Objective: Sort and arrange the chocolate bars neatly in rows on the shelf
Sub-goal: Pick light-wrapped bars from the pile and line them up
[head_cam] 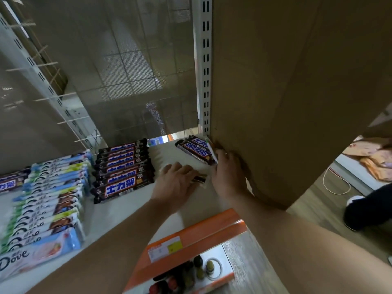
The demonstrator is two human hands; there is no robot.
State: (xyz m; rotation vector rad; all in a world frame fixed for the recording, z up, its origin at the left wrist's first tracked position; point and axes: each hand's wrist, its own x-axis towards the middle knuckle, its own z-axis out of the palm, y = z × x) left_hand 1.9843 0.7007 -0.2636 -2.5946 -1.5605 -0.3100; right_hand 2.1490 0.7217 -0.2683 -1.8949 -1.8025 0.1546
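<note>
Chocolate bars lie in groups on a white shelf (118, 211). A neat row of Snickers bars (124, 166), their dark wrappers printed 士力架 in blue and white, runs from the back towards the front. To its left lies a longer overlapping row of Dove bars (48, 200) in pale blue, green and pink wrappers. At the back right corner, a few loose Snickers bars (195, 150) lie askew with "SNICKERS" readable, just beside a tall cardboard box (286, 92). The left hand (178, 179) lies palm down, fingers curled over a dark-wrapped bar (199, 179) whose end pokes out. The right hand (228, 170) grips the near ends of the loose Snickers bars. On the orange price rail (191, 236), the price label (164, 248) is too blurred to read.
</note>
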